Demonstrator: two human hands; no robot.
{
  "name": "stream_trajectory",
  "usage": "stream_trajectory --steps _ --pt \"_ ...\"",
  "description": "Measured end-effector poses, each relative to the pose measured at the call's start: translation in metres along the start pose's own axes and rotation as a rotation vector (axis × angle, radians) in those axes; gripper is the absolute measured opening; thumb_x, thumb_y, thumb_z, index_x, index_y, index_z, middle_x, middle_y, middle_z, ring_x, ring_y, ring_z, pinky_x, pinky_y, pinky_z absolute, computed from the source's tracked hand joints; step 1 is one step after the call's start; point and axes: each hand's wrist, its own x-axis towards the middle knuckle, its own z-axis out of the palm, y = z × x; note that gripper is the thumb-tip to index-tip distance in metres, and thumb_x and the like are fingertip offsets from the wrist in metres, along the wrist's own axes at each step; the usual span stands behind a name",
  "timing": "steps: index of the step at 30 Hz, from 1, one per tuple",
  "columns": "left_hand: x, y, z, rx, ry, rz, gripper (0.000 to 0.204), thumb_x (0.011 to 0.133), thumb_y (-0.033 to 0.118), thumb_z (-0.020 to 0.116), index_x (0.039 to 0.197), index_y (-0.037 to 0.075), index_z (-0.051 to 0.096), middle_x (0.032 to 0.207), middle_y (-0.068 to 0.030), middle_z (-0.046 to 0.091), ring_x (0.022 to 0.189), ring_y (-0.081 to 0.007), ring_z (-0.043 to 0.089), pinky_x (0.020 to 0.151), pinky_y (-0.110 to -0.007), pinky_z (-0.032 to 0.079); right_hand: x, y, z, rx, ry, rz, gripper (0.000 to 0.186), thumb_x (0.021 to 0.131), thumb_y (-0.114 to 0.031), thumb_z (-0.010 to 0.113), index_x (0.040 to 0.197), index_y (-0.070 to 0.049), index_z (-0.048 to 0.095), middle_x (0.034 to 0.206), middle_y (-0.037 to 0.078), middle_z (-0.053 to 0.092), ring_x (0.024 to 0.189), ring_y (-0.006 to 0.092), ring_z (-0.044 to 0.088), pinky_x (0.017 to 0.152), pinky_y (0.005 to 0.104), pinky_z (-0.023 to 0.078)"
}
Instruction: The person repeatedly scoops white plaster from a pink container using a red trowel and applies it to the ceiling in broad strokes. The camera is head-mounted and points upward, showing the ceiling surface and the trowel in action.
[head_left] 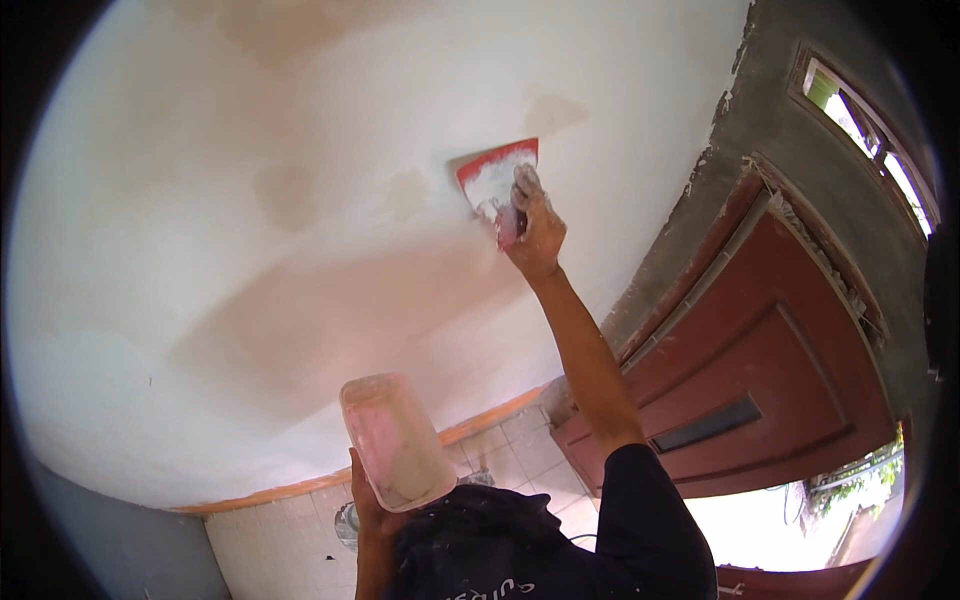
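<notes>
In the head view, grips a red, white-smeared scraper (494,186) with the right fingers (527,184), curled closed about its handle end; presents the broad blade just beyond those fingertips, close to the pale wall (170,235), cannot tell whether touching. Supports a pinkish, translucent tub (397,440) just above and right of the left fingers (356,468), partly spread and mostly hidden behind it. Shows a dark red door (735,355) well below and right of the right fingers.
</notes>
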Motion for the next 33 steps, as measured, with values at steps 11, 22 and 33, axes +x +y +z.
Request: stream_trajectory --steps 11,22,33 --pt "-0.002 0.008 -0.016 -0.005 -0.021 0.024 0.064 0.091 0.060 0.032 0.137 0.014 0.034 0.128 -0.0134 0.047 0.113 -0.0368 0.051 0.088 -0.056 0.046 0.032 -0.016 -0.092 -0.180 0.042 0.594 0.022 0.084 -0.007 0.064 0.102 0.002 0.055 0.095 0.014 0.064 0.083 0.0214 0.064 0.073 0.0329 0.054" --pt "0.003 0.006 -0.003 -0.008 0.006 -0.011 0.064 0.092 0.060 0.029 0.136 0.015 0.034 0.128 -0.0126 0.046 0.113 -0.0363 0.051 0.088 -0.057 0.046 0.065 0.040 -0.044 1.266 0.384 1.126 0.018 0.087 -0.007 0.062 0.105 -0.006 0.058 0.096 0.001 0.061 0.082 0.0117 0.057 0.063 0.0236 0.045" --pt "0.007 0.005 -0.011 -0.046 0.008 0.055 0.063 0.092 0.059 0.029 0.136 0.014 0.033 0.127 -0.0137 0.048 0.110 -0.0370 0.053 0.084 -0.056 0.049 0.070 0.017 -0.091 -0.366 0.370 0.437 0.019 0.081 0.005 0.060 0.100 0.003 0.060 0.096 0.012 0.064 0.085 0.0235 0.064 0.076 0.0355 0.054"
